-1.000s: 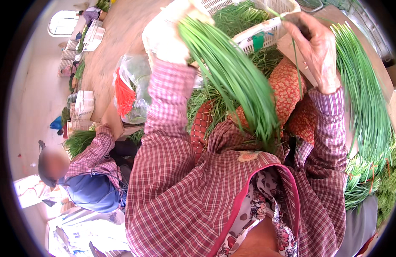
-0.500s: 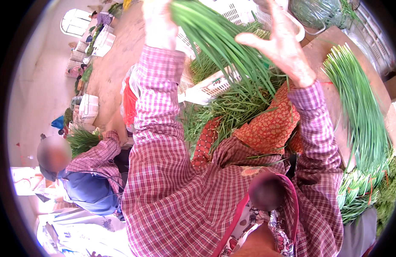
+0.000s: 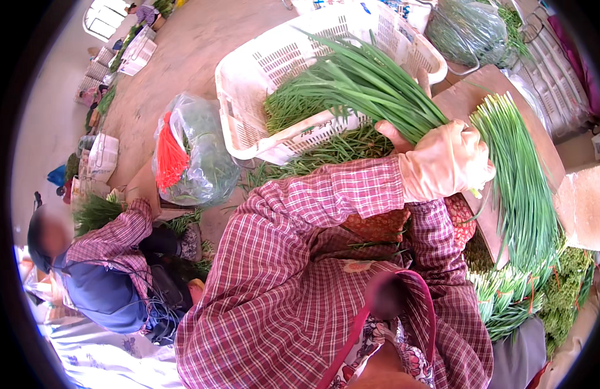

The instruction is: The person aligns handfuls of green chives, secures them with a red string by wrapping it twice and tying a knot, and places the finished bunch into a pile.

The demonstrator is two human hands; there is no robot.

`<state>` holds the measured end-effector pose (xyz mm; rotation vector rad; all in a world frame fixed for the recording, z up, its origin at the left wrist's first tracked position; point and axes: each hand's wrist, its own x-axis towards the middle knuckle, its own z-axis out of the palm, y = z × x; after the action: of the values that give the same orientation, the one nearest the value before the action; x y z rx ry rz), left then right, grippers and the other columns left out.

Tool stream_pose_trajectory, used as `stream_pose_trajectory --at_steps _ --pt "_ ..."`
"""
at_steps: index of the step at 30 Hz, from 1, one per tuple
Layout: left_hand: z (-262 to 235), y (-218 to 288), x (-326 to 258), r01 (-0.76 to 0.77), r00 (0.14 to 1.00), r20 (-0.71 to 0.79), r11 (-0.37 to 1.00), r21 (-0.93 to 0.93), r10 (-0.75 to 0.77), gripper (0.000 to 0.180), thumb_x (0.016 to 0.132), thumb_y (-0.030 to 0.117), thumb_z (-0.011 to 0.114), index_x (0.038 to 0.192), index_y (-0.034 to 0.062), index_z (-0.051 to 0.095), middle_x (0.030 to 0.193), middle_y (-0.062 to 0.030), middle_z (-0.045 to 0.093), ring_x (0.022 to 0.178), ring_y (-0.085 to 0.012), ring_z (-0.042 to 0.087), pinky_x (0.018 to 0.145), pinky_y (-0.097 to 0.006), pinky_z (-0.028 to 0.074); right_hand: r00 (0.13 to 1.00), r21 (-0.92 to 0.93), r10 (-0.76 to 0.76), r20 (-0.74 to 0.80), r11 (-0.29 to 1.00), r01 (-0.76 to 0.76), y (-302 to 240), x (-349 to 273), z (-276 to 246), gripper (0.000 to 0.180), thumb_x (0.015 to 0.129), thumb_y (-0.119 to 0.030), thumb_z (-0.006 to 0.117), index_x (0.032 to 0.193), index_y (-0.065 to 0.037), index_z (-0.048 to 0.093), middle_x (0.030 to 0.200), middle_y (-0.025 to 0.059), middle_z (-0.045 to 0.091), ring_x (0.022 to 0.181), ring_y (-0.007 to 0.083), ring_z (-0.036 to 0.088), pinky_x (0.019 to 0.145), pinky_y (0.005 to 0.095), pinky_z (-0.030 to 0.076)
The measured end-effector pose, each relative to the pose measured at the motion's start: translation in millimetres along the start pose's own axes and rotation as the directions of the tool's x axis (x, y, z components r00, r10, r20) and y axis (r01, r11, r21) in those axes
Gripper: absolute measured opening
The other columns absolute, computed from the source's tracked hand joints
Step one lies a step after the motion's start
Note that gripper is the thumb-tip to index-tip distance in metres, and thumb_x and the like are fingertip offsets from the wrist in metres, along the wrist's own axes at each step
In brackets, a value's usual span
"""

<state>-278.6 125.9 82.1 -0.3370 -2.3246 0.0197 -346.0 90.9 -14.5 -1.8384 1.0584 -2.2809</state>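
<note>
My left hand (image 3: 446, 162), in a pale glove, is closed round the base of a bunch of green chives (image 3: 377, 84). The leaves fan out up and left over a white plastic basket. Most of my right hand (image 3: 394, 135) is hidden behind the left one; its visible fingers press against the underside of the bunch. Just right of both hands, a long pile of chives (image 3: 517, 175) lies on a brown board (image 3: 455, 98), pale ends away from me. Loose chives (image 3: 339, 152) lie between the basket and my lap.
The white basket (image 3: 238, 133) holds more greens. Left of it stands a clear plastic bag (image 3: 206, 155) with red ties (image 3: 171, 159). Tied bundles (image 3: 507, 292) lie at my right. A co-worker (image 3: 112, 279) sits at the left with greens. A stuffed plastic bag (image 3: 468, 32) stands far right.
My left hand has swung right and down with the chives, turning the bunch so its leaves point left. My right hand, open and raised before, has come down behind the left at the bunch.
</note>
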Motion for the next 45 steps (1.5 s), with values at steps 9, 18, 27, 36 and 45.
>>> stream_pose_trajectory --at_steps 9,18,27,36,45 --pt "-79 -38 41 -0.174 0.888 -0.221 0.150 -0.973 -0.404 0.043 0.074 0.005 0.074 0.114 0.0009 0.061 0.099 -0.0075 0.068 0.090 -0.0150 0.065 0.073 -0.027 0.055 0.980 -0.376 -0.120 -0.161 0.925 0.052 -38 58 -18 0.047 0.075 -0.016 0.072 0.118 -0.004 0.057 0.105 0.0124 0.067 0.098 0.0248 0.066 0.084 0.0367 0.053" --pt "-91 -124 64 -0.215 0.941 0.127 -0.843 -0.493 -0.314 0.044 0.087 0.022 0.067 0.123 -0.0014 0.055 0.115 -0.0210 0.064 0.115 -0.0348 0.059 0.106 -0.055 0.042 0.966 -0.990 0.259 0.012 -0.136 0.049 -240 149 -89 0.034 0.082 -0.027 0.066 0.108 -0.009 0.054 0.081 0.0122 0.066 0.062 0.0295 0.065 0.051 0.0412 0.048" --pt "29 -58 63 0.084 0.910 -0.135 0.492 -0.867 -0.393 0.042 0.083 0.006 0.070 0.124 0.0046 0.060 0.115 -0.0071 0.067 0.113 -0.0151 0.058 0.102 -0.033 0.043 0.811 -0.800 0.386 -0.439 -0.579 -0.157 -244 46 -249 0.047 0.079 -0.041 0.073 0.114 -0.014 0.058 0.080 0.0178 0.069 0.082 0.0373 0.068 0.073 0.0473 0.055" --pt "84 10 57 -0.245 0.931 0.180 0.908 -0.339 0.318 0.099 0.064 0.036 0.082 0.149 0.0193 0.033 0.147 -0.0037 0.041 0.138 -0.0224 0.034 0.113 -0.052 0.025 0.628 -0.828 0.551 -0.550 -0.457 -0.325 -215 35 -307 0.072 0.076 -0.049 0.074 0.134 -0.015 0.052 0.096 0.0199 0.070 0.095 0.0350 0.067 0.082 0.0441 0.053" --pt "134 17 101 -0.355 0.894 0.278 0.934 -0.043 0.352 0.132 0.046 0.047 0.088 0.153 0.0140 0.019 0.158 -0.0078 0.020 0.146 -0.0245 0.021 0.113 -0.053 0.026 0.585 -0.949 0.749 -0.311 -0.281 -0.144 -207 14 -289 0.084 0.079 -0.064 0.064 0.130 0.001 0.050 0.085 0.0255 0.064 0.084 0.0406 0.065 0.074 0.0437 0.052"
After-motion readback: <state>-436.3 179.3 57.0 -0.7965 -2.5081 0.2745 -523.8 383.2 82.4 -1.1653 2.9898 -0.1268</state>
